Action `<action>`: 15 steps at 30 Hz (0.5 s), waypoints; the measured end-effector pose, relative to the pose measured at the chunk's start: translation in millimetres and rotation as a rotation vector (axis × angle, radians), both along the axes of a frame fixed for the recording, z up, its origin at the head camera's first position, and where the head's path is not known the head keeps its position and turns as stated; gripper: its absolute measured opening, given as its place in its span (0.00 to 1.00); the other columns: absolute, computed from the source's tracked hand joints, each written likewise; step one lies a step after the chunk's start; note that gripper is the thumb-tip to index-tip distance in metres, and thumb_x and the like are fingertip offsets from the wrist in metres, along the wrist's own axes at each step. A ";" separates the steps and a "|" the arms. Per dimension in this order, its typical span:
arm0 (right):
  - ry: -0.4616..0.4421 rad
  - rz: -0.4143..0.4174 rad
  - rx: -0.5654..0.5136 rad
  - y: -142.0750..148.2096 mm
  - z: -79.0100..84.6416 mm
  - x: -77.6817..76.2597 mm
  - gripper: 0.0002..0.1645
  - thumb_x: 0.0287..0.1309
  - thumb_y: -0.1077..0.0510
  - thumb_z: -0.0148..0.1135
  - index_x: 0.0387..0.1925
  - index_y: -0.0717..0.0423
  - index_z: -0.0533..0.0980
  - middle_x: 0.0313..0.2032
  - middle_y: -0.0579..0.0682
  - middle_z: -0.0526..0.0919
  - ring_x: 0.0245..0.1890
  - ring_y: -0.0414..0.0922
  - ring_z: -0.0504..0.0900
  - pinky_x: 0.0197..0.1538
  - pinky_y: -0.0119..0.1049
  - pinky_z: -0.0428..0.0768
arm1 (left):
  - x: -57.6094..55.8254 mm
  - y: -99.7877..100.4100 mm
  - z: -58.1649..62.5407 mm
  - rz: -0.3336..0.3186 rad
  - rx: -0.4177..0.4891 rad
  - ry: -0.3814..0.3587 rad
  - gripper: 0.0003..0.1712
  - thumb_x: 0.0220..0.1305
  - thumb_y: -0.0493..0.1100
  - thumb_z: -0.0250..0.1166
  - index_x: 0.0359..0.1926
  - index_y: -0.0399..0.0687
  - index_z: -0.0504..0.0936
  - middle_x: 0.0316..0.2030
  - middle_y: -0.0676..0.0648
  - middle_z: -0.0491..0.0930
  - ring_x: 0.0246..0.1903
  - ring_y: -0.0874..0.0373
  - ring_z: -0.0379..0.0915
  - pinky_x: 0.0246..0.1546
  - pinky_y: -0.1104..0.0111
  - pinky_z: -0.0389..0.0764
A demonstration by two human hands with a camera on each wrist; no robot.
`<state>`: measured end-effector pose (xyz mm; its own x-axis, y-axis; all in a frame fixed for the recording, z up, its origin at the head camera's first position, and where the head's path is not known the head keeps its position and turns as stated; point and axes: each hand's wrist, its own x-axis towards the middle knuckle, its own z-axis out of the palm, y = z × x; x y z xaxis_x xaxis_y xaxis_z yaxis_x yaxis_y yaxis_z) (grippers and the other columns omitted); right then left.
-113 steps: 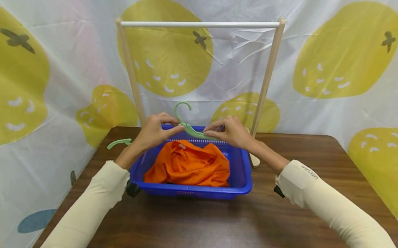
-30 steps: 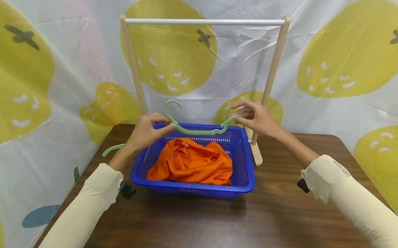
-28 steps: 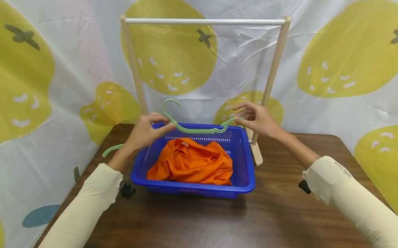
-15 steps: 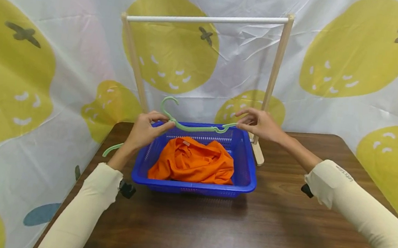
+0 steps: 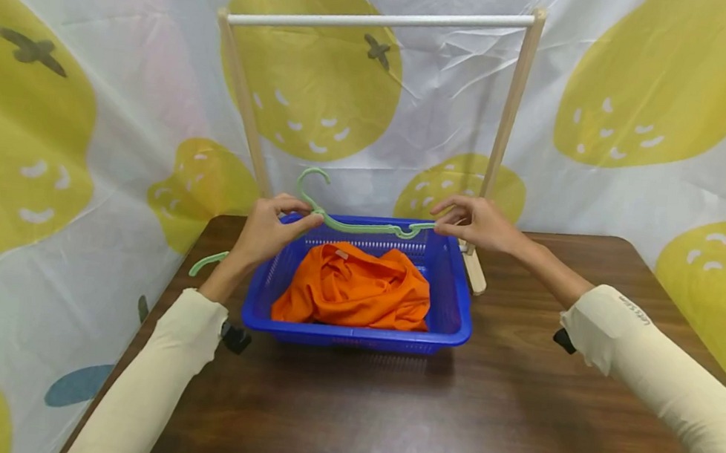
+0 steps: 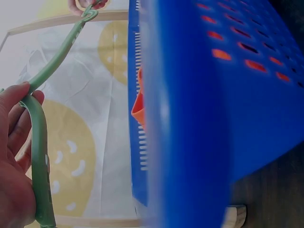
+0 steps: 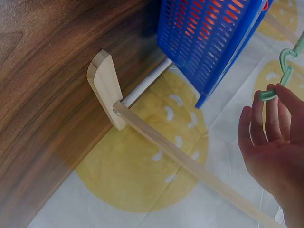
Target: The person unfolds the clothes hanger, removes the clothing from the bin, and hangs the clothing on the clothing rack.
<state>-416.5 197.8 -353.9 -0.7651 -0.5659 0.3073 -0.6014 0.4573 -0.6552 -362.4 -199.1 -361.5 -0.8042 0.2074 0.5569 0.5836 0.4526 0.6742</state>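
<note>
A light green plastic clothes hanger [image 5: 363, 226] is held above the rear of a blue basket [image 5: 357, 334]. My left hand [image 5: 272, 227] pinches it just below its hook, thumb towards me. The right hand [image 5: 479, 223] pinches the tip of the hanger's right arm between thumb and fingers. Past the left wrist shows a green curved end [image 5: 207, 261], in line with the hanger's left arm. In the left wrist view that arm [image 6: 40, 161] runs down across the palm. Crumpled orange cloth [image 5: 362, 290], apparently a garment, lies in the basket.
Behind the basket stands a wooden rack with a white top rail [image 5: 380, 21]. Its right foot [image 5: 475, 271] rests on the brown wooden table [image 5: 341, 418], beside the basket. A fruit-patterned curtain [image 5: 152, 68] surrounds the table's back and sides.
Since the earliest frame, my right hand has moved right, and the hanger's right arm now reaches out straighter. Over the last second that hand has lowered its tip slightly. The left hand keeps its pinch.
</note>
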 end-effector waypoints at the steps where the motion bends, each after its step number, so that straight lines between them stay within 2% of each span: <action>1: -0.002 -0.001 0.003 -0.2 -1.4 -0.5 0.16 0.64 0.65 0.71 0.53 0.64 0.82 0.41 0.59 0.91 0.42 0.55 0.90 0.49 0.41 0.86 | 0.2 -0.1 -1.1 0.001 0.005 0.003 0.13 0.62 0.45 0.78 0.41 0.40 0.92 0.40 0.43 0.87 0.44 0.47 0.81 0.51 0.52 0.79; 4: -0.008 -0.003 0.020 -1.0 -6.4 -1.2 0.16 0.64 0.64 0.72 0.52 0.63 0.82 0.40 0.59 0.91 0.42 0.54 0.91 0.49 0.40 0.87 | 1.2 -0.9 -4.7 0.000 0.023 0.004 0.12 0.61 0.43 0.78 0.41 0.39 0.92 0.40 0.42 0.88 0.45 0.47 0.81 0.53 0.47 0.77; 8: -0.021 0.018 0.022 -1.7 -9.8 -3.8 0.16 0.64 0.65 0.72 0.52 0.65 0.82 0.40 0.60 0.90 0.42 0.56 0.90 0.48 0.40 0.87 | 0.3 -0.1 -6.9 0.006 0.026 -0.009 0.11 0.61 0.43 0.78 0.40 0.40 0.92 0.39 0.44 0.88 0.45 0.48 0.81 0.55 0.50 0.78; 11: 0.001 0.030 0.030 -4.3 -5.0 -7.1 0.16 0.63 0.66 0.72 0.52 0.67 0.82 0.40 0.61 0.90 0.42 0.57 0.90 0.48 0.40 0.87 | -3.5 3.4 -4.3 -0.001 0.026 -0.007 0.11 0.62 0.44 0.78 0.40 0.40 0.92 0.40 0.44 0.88 0.45 0.51 0.81 0.54 0.56 0.78; 15: 0.065 0.054 0.070 -13.5 9.0 -9.1 0.17 0.63 0.63 0.73 0.53 0.63 0.82 0.44 0.58 0.90 0.45 0.54 0.90 0.50 0.44 0.87 | -8.2 9.2 2.5 -0.020 0.026 0.004 0.12 0.62 0.44 0.77 0.41 0.40 0.92 0.39 0.44 0.87 0.44 0.52 0.80 0.54 0.56 0.78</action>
